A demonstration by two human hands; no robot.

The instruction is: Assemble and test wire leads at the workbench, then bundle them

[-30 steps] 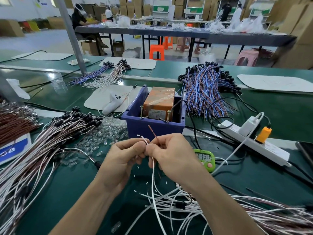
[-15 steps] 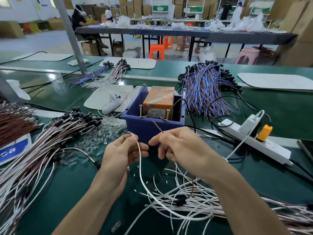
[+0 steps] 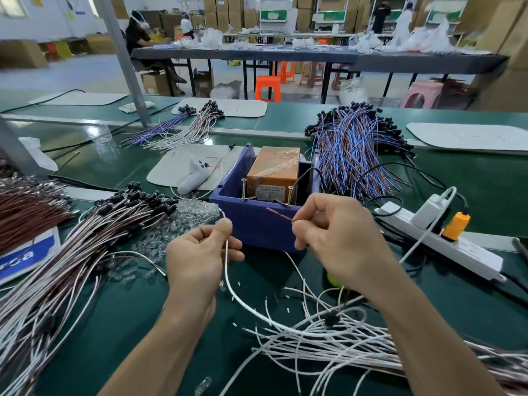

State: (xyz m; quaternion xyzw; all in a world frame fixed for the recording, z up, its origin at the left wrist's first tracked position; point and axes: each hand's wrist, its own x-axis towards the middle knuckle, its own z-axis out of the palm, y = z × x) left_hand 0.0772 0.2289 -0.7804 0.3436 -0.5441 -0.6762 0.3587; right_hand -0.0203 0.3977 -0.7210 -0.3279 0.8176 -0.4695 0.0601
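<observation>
The left hand (image 3: 200, 252) pinches the stripped end of a white wire (image 3: 232, 292) between thumb and forefinger, with the other fingers curled under. The wire drops from that pinch and curves right into the loose pile of white leads (image 3: 328, 341) on the green worktop (image 3: 128, 310). The right hand (image 3: 334, 238) pinches a short brown wire (image 3: 278, 214) between its fingertips. The wire's free end slants up and left, just in front of the blue bin (image 3: 257, 227).

A second ago the two hands were pressed together with both wire ends meeting between them. Half a second ago they had begun to part. Now they are well apart, with the bin's front wall showing between them, and both sit higher against the bin than before. The white wire, which hung nearly straight down, now bows out in a wide arc.

Two screws (image 3: 290, 195) stand upright on the bin's front rim, and an orange box (image 3: 274, 172) sits inside it. The green timer (image 3: 333, 280), in plain view a second ago, is now mostly hidden behind the right wrist. The black-capped leads (image 3: 85, 238) at the left and the power strip (image 3: 445, 244) at the right lie as they did.
</observation>
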